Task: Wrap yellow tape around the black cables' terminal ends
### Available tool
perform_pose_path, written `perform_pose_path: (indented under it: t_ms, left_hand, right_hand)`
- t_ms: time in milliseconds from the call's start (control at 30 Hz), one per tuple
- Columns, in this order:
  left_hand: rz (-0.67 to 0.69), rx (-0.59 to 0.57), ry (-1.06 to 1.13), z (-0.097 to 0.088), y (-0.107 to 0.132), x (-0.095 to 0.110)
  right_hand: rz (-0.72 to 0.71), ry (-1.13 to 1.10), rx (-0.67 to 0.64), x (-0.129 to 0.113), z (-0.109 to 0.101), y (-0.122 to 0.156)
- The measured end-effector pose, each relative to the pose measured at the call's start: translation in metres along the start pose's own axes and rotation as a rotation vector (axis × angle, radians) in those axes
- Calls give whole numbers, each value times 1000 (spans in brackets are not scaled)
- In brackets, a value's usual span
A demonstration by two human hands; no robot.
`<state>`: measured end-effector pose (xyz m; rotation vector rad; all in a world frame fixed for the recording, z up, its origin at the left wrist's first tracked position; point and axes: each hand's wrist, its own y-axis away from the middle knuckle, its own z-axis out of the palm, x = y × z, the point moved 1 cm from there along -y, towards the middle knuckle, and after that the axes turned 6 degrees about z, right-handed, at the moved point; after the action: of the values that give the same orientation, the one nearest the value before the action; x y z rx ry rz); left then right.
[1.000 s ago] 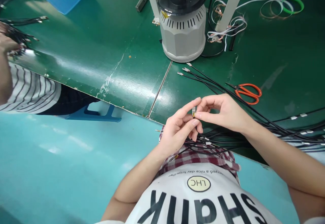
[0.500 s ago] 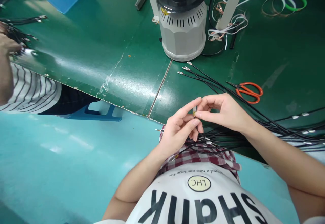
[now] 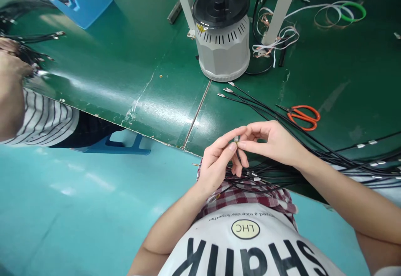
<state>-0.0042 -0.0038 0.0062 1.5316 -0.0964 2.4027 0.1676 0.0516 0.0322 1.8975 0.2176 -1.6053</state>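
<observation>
Over the table's front edge, both hands meet at the metal connector (image 3: 236, 138) on the end of a black cable (image 3: 238, 155). My left hand (image 3: 220, 158) pinches the connector's lower part between thumb and forefinger, where a yellowish band shows. From the right, my right hand (image 3: 269, 142) closes thumb and fingertips on the same small piece. Below the hands, several black cables (image 3: 266, 178) with white tags run across the lap and off to the right. More black cables lie on the table, their metal ends (image 3: 227, 89) pointing toward the grey machine.
A grey machine with a black lid (image 3: 223, 50) stands at the back. Orange-handled scissors (image 3: 303, 116) lie right of the cables. White tape strands (image 3: 278, 42) and a green ring (image 3: 355, 12) are farther back. At left are a blue holder (image 3: 84, 2) and another person's hand (image 3: 12, 65).
My fingers have shifted slightly on the connector, and my left thumb now presses its yellowish band. The camera view has tilted a little, so the table appears lower.
</observation>
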Motion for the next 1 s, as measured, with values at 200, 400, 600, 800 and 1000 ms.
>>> perform_pose_path:
  t_ms: [200,400,600,800,1000]
  left_hand:
    - [-3,10,32,-1,1,-3]
    - [4,29,33,1,2,-3]
    - [-99,80,75,-2,0,-9]
    - [-192,134,146,-4,-2,-7]
    - [-204,108,156,-4,-1,-7]
  right_hand:
    - [12,-30,-43,6,-4,-1]
    - [31,-18,-41,4,-4,-2]
    - [8,46,3,1,-4,-3]
    - [3,46,9,5,-5,-5]
    - [32,-13,1,9,-4,-8]
